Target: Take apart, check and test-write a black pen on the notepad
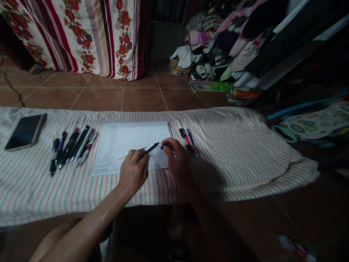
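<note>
Over a spiral notebook [109, 145] with scribbled and printed marks, my left hand [133, 169] is closed around a black pen [149, 150], which points up and to the right. Just right of the pen's tip, my right hand [176, 154] pinches a small black pen cap [164, 146]. The cap and the pen are apart. Beyond my right hand lie a red-and-black pen [186, 141] and a blue-and-red pen [192, 141], side by side on the cloth. Left of the notebook rests a loose row of several pens [79, 143].
A striped cloth [240, 156] covers the low table. At its far left lies a phone [25, 131]. Behind are a tiled floor [103, 92], a flowered curtain [89, 36] and a heap of clothes [215, 40]. Shadow darkens the right side.
</note>
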A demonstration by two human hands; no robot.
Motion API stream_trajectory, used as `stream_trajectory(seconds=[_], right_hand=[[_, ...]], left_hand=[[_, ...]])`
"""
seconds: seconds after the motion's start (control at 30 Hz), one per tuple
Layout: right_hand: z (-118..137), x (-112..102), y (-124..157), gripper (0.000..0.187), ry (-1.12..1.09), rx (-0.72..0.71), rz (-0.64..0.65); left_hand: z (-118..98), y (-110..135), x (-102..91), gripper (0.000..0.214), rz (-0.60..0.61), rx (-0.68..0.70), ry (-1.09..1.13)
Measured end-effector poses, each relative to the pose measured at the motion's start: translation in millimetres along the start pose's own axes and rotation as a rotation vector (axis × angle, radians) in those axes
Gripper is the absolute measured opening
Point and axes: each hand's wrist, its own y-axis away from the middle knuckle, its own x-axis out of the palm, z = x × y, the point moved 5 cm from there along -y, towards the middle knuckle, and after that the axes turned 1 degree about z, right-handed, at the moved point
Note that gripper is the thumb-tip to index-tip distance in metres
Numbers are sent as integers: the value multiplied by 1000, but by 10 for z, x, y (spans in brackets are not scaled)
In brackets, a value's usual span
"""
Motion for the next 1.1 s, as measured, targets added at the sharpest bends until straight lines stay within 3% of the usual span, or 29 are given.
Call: stream_trajectory(seconds=[0.17, 0.37, 0.5, 0.77, 1.1], right_hand=[[-37, 32, 22, 24, -13, 5, -8], [22, 38, 37, 25, 14, -88, 2], [38, 24, 35, 26, 4, -60, -24], [85, 61, 39, 22, 69, -47, 64], [102, 50, 52, 19, 54, -63, 21]], left_hand=[[7, 2, 3, 23, -3, -1, -2], [0, -2, -3, 23, -9, -3, 7], [-13, 5, -22, 23, -7, -3, 11], [-12, 0, -19, 22, -3, -6, 21], [-15, 13, -15, 23, 7, -2, 4]])
